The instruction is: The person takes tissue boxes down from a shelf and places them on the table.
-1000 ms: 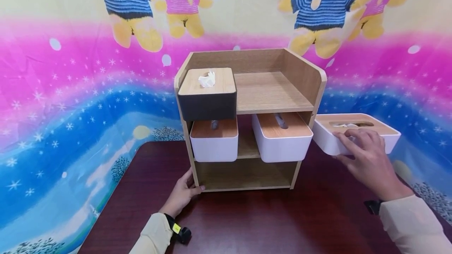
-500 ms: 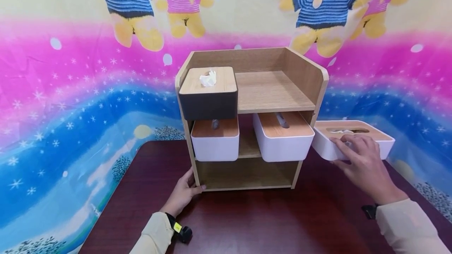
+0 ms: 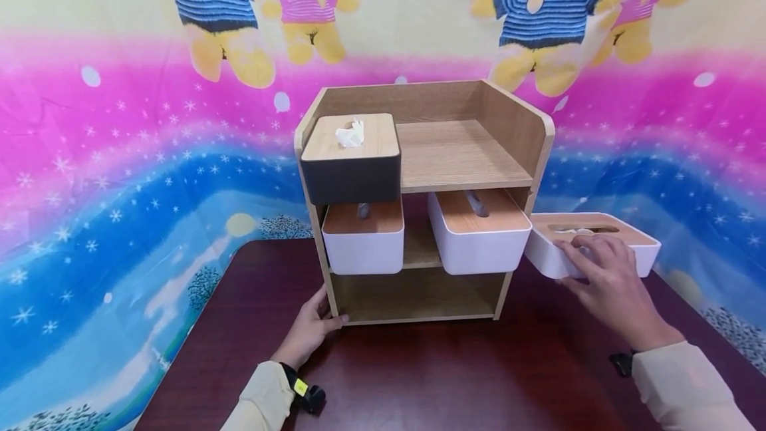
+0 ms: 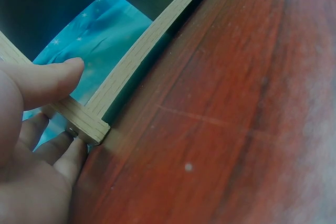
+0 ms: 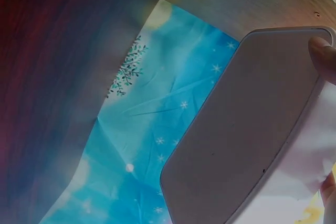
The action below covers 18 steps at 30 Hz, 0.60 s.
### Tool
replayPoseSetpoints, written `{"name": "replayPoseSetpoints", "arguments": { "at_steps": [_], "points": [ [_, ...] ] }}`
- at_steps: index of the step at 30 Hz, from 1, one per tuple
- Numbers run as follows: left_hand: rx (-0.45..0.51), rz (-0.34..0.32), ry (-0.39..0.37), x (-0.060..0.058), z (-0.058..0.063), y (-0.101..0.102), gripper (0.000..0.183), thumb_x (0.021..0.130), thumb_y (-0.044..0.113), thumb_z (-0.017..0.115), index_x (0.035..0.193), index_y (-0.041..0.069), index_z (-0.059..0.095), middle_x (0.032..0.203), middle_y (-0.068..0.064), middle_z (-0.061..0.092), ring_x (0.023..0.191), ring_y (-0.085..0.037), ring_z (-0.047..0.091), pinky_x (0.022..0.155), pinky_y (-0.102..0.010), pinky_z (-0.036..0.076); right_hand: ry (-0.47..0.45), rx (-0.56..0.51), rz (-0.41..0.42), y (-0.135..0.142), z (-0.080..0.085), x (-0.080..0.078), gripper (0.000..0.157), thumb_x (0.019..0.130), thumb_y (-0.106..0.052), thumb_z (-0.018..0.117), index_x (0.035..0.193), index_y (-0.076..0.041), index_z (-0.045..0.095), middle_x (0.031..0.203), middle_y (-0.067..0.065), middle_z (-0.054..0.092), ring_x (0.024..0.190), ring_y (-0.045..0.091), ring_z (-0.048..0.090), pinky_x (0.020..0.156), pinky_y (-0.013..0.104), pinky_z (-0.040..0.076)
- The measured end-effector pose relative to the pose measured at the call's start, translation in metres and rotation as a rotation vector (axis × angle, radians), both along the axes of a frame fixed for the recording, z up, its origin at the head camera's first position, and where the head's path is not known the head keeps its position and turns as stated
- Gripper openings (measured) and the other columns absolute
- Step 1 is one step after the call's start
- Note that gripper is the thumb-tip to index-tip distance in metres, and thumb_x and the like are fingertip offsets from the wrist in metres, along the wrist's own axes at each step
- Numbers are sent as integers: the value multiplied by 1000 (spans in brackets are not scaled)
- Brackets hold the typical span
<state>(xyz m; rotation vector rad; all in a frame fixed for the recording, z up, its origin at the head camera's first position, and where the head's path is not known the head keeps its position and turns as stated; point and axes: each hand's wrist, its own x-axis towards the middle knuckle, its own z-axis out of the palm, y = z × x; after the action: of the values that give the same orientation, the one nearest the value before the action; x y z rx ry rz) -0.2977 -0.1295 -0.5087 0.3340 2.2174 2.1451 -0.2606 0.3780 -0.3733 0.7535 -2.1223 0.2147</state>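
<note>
My right hand (image 3: 616,285) grips a white tissue box (image 3: 541,255) with a wooden lid, held in the air just right of a wooden desktop shelf (image 3: 461,151). Tissue shows in the lid's slot. The right wrist view looks at the box's flat underside (image 5: 236,119), the thumb (image 5: 323,59) at one end. At the shelf's lower left front corner, my left hand (image 3: 305,331) holds the side panel. In the left wrist view its thumb (image 4: 52,80) lies on the inner side and the other fingers on the outer side of the panel (image 4: 86,121).
A black tissue box (image 3: 353,181) with a wooden lid stands on the shelf's top left. On the middle level sit a left white tissue box (image 3: 366,253) and a right one (image 3: 487,253), both protruding forward. Beneath is a dark red table (image 3: 443,378); a printed cloth (image 3: 120,151) hangs behind.
My right hand has lowered the white tissue box and brought it slightly left, nearer the shelf. The left hand keeps its hold on the shelf corner.
</note>
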Motion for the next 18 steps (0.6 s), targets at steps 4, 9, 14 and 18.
{"name": "replayPoseSetpoints", "arguments": {
  "at_steps": [4, 9, 14, 18],
  "points": [
    [1, -3, 12, 1, 0, 0, 87, 82, -7, 72, 150, 33, 36, 145, -11, 45, 127, -34, 47, 89, -40, 51, -17, 3, -12, -1, -5, -1, 78, 94, -67, 33, 124, -3, 65, 114, 22, 53, 109, 47, 42, 88, 61, 30],
    [-10, 4, 15, 1, 1, 0, 87, 81, -6, 73, 150, 33, 36, 145, -10, 44, 128, -33, 46, 89, -39, 51, -22, 6, -13, -1, -9, -3, 78, 94, -67, 33, 124, -3, 64, 114, 22, 54, 109, 48, 42, 86, 61, 30],
    [-13, 11, 3, 1, 3, 1, 88, 82, -8, 72, 151, 31, 34, 147, -11, 43, 129, -33, 45, 89, -39, 51, -39, 11, -17, -1, -12, -4, 78, 94, -67, 32, 124, -3, 64, 114, 22, 53, 108, 47, 42, 86, 61, 30],
    [-27, 8, 1, 5, 11, 2, 89, 82, -9, 71, 153, 24, 31, 148, -14, 41, 129, -36, 43, 90, -40, 50, -54, 11, -24, -1, -15, -4, 79, 94, -68, 31, 125, -3, 64, 114, 21, 53, 109, 46, 42, 87, 61, 30]
  ]
}}
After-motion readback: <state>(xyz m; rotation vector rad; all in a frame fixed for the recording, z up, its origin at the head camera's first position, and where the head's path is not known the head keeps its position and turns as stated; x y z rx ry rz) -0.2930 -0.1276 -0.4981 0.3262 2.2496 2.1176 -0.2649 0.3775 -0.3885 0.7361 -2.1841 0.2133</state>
